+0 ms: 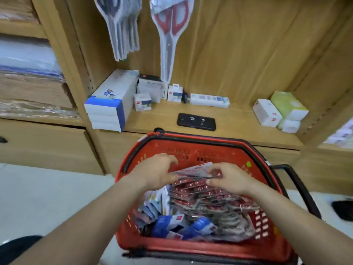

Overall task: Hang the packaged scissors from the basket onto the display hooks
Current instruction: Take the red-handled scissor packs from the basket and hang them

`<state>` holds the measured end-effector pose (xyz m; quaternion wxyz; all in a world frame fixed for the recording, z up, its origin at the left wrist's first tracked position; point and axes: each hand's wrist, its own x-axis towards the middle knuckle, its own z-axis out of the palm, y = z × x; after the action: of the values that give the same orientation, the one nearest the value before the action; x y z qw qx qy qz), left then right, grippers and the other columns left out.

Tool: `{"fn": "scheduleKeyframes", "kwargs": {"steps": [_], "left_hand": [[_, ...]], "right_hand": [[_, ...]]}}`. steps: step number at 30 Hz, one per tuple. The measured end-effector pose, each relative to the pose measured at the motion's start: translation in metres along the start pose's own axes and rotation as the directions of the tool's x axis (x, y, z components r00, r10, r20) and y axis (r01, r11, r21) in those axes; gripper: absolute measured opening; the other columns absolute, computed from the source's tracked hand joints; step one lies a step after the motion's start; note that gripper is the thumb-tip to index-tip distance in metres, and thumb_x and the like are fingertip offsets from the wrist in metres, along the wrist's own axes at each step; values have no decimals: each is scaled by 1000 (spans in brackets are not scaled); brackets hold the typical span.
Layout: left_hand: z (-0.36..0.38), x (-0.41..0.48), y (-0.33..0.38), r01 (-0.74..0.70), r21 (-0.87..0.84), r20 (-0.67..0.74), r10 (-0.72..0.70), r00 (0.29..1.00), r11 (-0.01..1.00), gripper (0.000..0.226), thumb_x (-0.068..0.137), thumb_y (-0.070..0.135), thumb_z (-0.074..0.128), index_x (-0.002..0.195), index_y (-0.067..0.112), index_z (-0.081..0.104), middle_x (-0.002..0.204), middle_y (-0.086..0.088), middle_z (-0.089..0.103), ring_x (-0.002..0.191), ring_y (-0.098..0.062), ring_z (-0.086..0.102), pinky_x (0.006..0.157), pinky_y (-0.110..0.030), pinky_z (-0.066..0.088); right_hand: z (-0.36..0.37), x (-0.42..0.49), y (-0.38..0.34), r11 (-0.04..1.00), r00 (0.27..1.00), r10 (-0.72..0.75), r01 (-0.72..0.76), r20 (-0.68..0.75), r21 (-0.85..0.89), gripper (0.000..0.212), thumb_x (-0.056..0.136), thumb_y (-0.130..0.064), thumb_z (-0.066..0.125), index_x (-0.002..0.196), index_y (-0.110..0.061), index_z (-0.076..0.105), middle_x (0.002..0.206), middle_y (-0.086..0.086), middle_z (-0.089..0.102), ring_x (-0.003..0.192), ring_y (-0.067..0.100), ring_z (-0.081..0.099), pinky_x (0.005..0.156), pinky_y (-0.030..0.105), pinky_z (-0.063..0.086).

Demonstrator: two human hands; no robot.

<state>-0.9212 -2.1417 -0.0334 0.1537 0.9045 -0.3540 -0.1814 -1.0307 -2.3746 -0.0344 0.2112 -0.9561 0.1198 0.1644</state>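
A red plastic basket [193, 148] stands on the floor below the shelf, filled with several red packaged scissors [208, 196] and blue-and-white packs [166, 224]. My left hand [156, 173] and my right hand [229, 176] both pinch the top packaged scissors [193, 172] at its two ends, just above the pile. On the wooden back panel hang one red-handled packaged scissors [169, 35] and a bunch of dark-handled packs [122, 27]. The hooks themselves are out of view.
A black phone [196, 121] lies on the wooden shelf right behind the basket. White boxes [112, 100] stand at the shelf's left, small boxes [267, 111] and a green box [288, 105] at its right. The basket's black handle [298, 184] sticks out on the right.
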Motion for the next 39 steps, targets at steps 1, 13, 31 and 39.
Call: {"fn": "scheduleKeyframes", "kwargs": {"steps": [1,13,31,39], "left_hand": [[12,3,5,-2,20,48,1,999,1000,53,96,43,68,143,22,55,143,-5,58,128,-24,56,105,-33,45],[84,60,16,84,22,72,-85,994,996,68,92,54,69,149,26,45,148,4,53,133,-19,51,108,-34,42],[126,108,8,111,-82,302,-81,950,990,67,97,69,48,158,45,34,166,8,35,152,-24,32,123,-43,27],[126,68,12,58,-103,355,-18,935,993,64,100,62,46,159,54,21,167,23,20,154,-23,15,126,-49,22]], "right_hand": [[10,-3,16,999,999,34,-34,0,27,35,94,-37,72,124,-20,66,114,-3,69,99,12,63,82,23,44],[45,10,105,952,984,176,-165,-20,256,38,95,-31,71,129,-17,62,112,1,65,99,20,66,90,37,53],[53,76,89,834,958,285,-263,30,485,64,103,-58,45,161,-40,24,170,6,10,149,35,35,120,45,29],[59,97,88,797,936,316,-351,156,492,57,104,-64,32,157,-44,32,169,7,17,154,34,24,123,50,18]]}}
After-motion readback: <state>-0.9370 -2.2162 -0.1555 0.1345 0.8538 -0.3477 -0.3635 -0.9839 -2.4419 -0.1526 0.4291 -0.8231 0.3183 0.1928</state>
